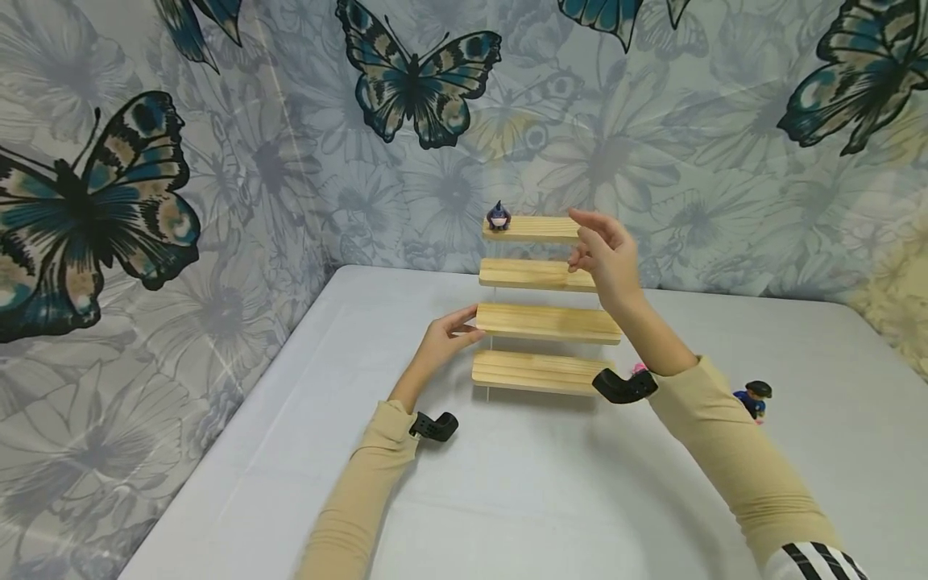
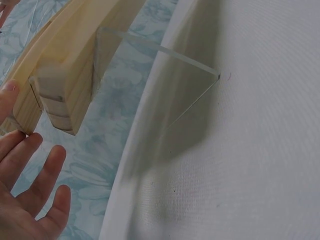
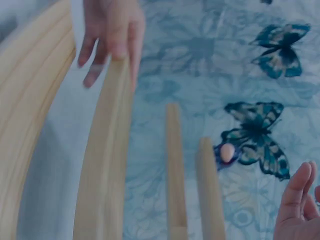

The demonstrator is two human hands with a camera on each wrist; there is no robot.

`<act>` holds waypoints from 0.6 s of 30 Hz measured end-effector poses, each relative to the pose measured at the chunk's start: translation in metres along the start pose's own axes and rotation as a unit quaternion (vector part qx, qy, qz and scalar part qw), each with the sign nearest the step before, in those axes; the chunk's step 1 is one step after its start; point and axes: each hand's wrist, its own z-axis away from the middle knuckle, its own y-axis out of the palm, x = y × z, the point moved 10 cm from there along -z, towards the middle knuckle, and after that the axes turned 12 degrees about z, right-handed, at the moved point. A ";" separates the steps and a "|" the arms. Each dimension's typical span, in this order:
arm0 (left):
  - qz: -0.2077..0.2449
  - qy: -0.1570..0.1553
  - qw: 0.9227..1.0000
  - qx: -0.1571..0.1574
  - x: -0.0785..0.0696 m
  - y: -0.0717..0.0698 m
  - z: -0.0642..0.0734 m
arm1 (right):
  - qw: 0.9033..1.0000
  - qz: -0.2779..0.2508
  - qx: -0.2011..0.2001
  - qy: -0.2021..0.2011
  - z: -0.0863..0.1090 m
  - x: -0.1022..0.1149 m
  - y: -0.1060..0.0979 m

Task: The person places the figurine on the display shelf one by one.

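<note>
A four-tier wooden display shelf [image 1: 547, 322] with clear supports stands on the table. My left hand [image 1: 444, 340] pinches the left end of its second board from the bottom, thumb above and fingertips below. In the left wrist view, the thumb [image 2: 7, 102] lies against that board's end. Beside the right end of the top board, my right hand [image 1: 612, 262] is raised with loosely bent fingers, holding nothing. A small dark purple-blue figurine [image 1: 498, 216] with a pale belly and pointed top stands at the top board's left end.
A toy figure [image 1: 756, 396] in blue with a dark hat is on the white table [image 1: 507, 499], partly behind the right sleeve. Something small and pink [image 1: 639, 368] shows behind the right wrist camera. A butterfly-print cloth [image 1: 420, 80] hangs behind.
</note>
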 end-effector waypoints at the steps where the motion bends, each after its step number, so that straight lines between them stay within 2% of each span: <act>1: -0.003 0.002 1.000 0.001 0.004 0.000 -0.001 | 1.000 -0.020 0.007 0.008 0.007 0.009 0.005; 3: -0.004 -0.001 1.000 -0.001 0.005 -0.001 -0.001 | 0.998 -0.052 0.018 0.029 0.017 0.019 0.010; 4: -0.004 -0.002 1.000 0.000 0.010 -0.002 -0.003 | 0.997 -0.064 0.022 0.040 0.021 0.021 0.011; 8: 0.004 0.000 1.000 0.001 0.001 -0.002 0.000 | 0.995 -0.079 0.031 0.051 0.032 0.030 0.010; 10: 0.004 0.002 1.000 0.003 0.001 -0.002 0.000 | 0.993 -0.094 0.032 0.061 0.038 0.030 0.008; 11: 0.007 0.003 1.000 0.001 -0.006 -0.001 0.002 | 0.992 -0.101 0.031 0.067 0.040 0.030 0.006; 15: -0.006 0.001 1.000 0.001 0.008 -0.003 -0.003 | 0.989 -0.116 0.036 0.078 0.052 0.032 0.001; 18: -0.022 0.001 1.000 0.001 0.028 -0.006 -0.008 | 0.990 -0.115 0.043 0.074 0.059 0.033 -0.004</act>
